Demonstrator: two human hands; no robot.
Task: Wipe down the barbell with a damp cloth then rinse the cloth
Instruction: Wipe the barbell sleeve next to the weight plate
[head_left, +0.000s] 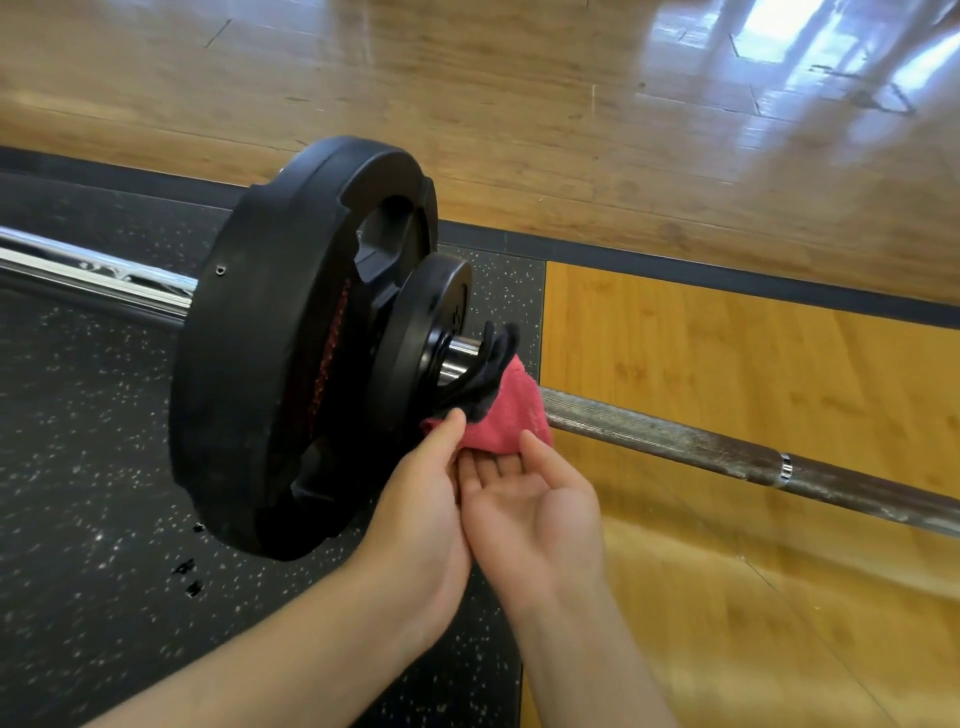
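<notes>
So that the cloth (511, 410) wraps the barbell (649, 436), my left hand (415, 499) pinches its near edge while my flat right hand (530, 509) supports it.

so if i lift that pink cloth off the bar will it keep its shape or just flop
Probably flops: the pink cloth drapes over the bar in soft folds. Likely light, since the left hand seems to hold it by just a pinch at its edge. It may cling a little, as the bar beside it looks knurled.
</notes>
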